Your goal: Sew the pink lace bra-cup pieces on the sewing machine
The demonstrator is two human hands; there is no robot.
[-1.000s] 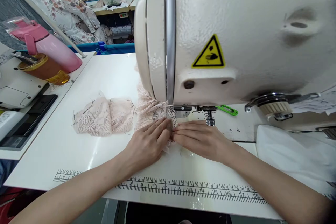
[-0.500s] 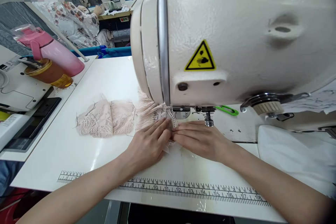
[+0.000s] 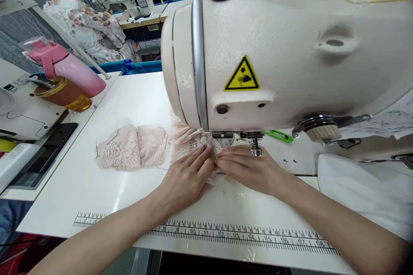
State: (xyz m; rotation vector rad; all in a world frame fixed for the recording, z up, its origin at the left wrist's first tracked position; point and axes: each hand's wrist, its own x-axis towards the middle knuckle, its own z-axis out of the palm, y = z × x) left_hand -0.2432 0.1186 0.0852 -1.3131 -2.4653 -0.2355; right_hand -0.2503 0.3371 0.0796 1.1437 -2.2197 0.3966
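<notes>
Pale pink lace fabric (image 3: 184, 137) lies bunched under the head of a white sewing machine (image 3: 274, 51). My left hand (image 3: 190, 174) presses on the lace, its fingers together and the thumb side toward the right. Close against it, my right hand (image 3: 248, 167) grips the lace edge with its fingertips, just in front of the presser area. The fingertips of both hands almost meet, and the bit of lace between them is partly hidden. The needle is out of sight behind the machine head. Another folded piece of pink lace (image 3: 132, 148) rests to the left.
A printed ruler (image 3: 206, 232) runs along the table's front edge. Green thread snips (image 3: 279, 136) lie behind my right hand, and white cloth (image 3: 361, 193) is at right. A pink bottle (image 3: 77, 71) and amber cup (image 3: 64, 94) stand left. A co-worker (image 3: 84, 30) sits beyond.
The camera view has shifted slightly, so everything appears a little lower. Both hands stay on the lace at the machine, with the lace edge turned very slightly between them.
</notes>
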